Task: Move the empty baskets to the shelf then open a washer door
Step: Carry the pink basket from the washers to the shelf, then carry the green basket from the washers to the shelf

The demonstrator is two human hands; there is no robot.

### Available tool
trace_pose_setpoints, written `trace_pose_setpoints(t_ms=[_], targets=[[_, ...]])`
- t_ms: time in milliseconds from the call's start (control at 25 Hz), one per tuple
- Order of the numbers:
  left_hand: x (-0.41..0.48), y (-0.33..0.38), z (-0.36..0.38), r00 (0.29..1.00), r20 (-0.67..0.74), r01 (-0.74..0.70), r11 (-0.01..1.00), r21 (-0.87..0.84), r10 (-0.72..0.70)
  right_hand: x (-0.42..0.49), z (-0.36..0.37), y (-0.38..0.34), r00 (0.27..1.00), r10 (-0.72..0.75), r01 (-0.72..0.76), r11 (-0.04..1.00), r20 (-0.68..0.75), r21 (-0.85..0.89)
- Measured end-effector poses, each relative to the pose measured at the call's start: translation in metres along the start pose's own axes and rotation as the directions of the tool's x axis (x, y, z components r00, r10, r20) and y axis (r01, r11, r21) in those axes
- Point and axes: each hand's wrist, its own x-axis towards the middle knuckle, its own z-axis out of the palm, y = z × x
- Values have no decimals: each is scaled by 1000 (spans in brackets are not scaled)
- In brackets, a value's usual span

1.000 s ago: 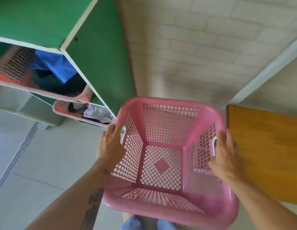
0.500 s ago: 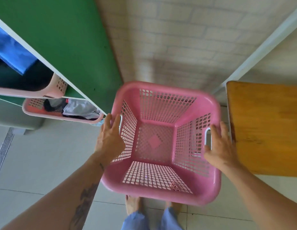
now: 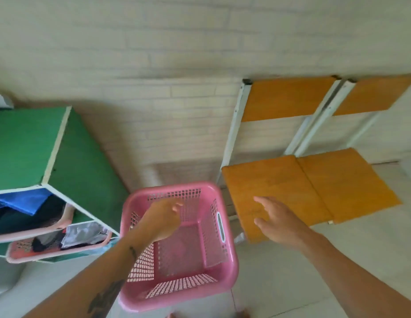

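While the shelf [image 3: 27, 145] sits far to our left with 2 filled baskets in it, our left hand [image 3: 162, 220] hovers over the pink basket [image 3: 183, 292], fingers loosely curled, gripping nothing. The basket rests empty on the floor directly below and between our hands, handle slot facing right. Our right hand [image 3: 276, 222] is spread, clear of the rim, over the chair [image 3: 280, 180]. The left hand looks nearer. No readable writing.

Pink perforated basket [image 3: 186, 267], empty, upright on the floor, at 6 o'clock; green shelf [image 3: 23, 143] at 9 o'clock, holding two filled baskets.
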Motion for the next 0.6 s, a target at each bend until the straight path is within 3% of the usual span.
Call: trace_pose_setpoints(t_ms=[80, 200, 400, 600], targets=[[-9, 73, -6, 987, 43, -157, 987, 21, 156, -47, -46, 17, 999, 18, -17, 999, -41, 29], [-22, 168, 14, 953, 118, -281, 960, -4, 280, -108, -97, 63, 991, 88, -79, 993, -98, 90], [-52, 322, 99, 856, 272, -474, 878, 73, 440, -219, -160, 184, 929, 273, -230, 955, -249, 186], [-99, 490, 222, 716, 379, -661, 744, 98, 586, -339, -218, 324, 840, 408, -363, 913, -359, 188]])
